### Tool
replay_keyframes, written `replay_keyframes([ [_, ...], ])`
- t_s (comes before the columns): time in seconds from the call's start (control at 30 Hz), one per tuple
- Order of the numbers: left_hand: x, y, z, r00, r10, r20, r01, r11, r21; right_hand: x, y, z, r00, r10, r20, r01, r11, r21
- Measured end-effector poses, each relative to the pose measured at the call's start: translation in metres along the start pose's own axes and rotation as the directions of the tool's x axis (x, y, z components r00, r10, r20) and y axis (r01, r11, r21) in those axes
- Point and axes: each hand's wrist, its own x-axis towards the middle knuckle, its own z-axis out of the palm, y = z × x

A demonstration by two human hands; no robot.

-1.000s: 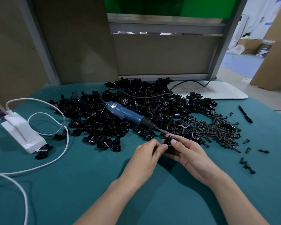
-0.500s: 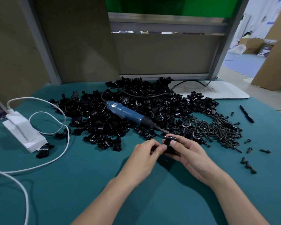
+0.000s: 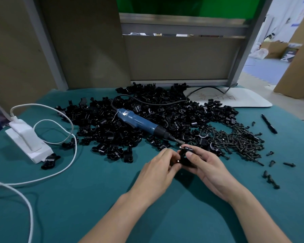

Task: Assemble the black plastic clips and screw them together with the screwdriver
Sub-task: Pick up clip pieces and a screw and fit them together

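A black plastic clip (image 3: 183, 156) is held between both hands just in front of the big pile of black clips (image 3: 139, 120). My left hand (image 3: 158, 171) pinches its left side, where a small shiny screw head shows. My right hand (image 3: 207, 167) grips it from the right, thumb on top. The blue electric screwdriver (image 3: 139, 121) lies on the pile, its bit pointing at my hands. A heap of black screws (image 3: 239, 141) lies to the right of the hands.
A white power adapter (image 3: 26, 139) with a looping white cable (image 3: 67, 165) sits at the left. A black pen (image 3: 268, 123) and loose screws (image 3: 270, 178) lie at the right. A white board (image 3: 235, 99) is behind the pile. Teal cloth (image 3: 77, 199) covers the table.
Both hands stay on the clip at the same spot; the fingers have shifted slightly around it. The view has drifted a little.
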Motion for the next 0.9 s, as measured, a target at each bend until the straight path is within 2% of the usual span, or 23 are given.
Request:
replay_keyframes([
  [0.13, 0.0007, 0.0012, 0.0005, 0.998, -0.058, 0.0, 0.058, 0.998, 0.028, -0.0002, 0.0003, -0.0001, 1.0, -0.002, -0.001, 0.002, 1.0, -0.017],
  [0.2, 0.0019, 0.0004, 0.0009, 0.999, -0.051, 0.002, 0.05, 0.997, 0.052, -0.0003, 0.0003, -0.0002, 1.0, -0.003, 0.0, 0.003, 1.0, -0.019],
  [0.4, -0.0001, -0.0038, -0.0002, 0.999, 0.037, 0.02, -0.036, 0.998, -0.055, -0.0002, 0.0, -0.0005, 1.0, 0.0, 0.011, 0.0, 1.0, -0.015],
  [0.57, 0.0017, -0.0033, 0.0034, 0.998, -0.065, 0.018, 0.065, 0.997, -0.046, -0.0003, 0.0005, -0.0006, 1.0, 0.005, 0.003, -0.005, 0.999, -0.033],
  [0.8, -0.0004, -0.0044, -0.0007, 0.999, 0.054, 0.0, -0.054, 0.998, -0.024, 0.0, -0.0002, -0.0004, 1.0, -0.004, -0.002, 0.004, 0.999, -0.033],
  [0.9, -0.0005, -0.0022, -0.0002, 0.999, -0.026, 0.019, 0.027, 0.998, -0.055, -0.0003, -0.0005, -0.0001, 1.0, -0.002, -0.001, 0.002, 0.999, -0.048],
])
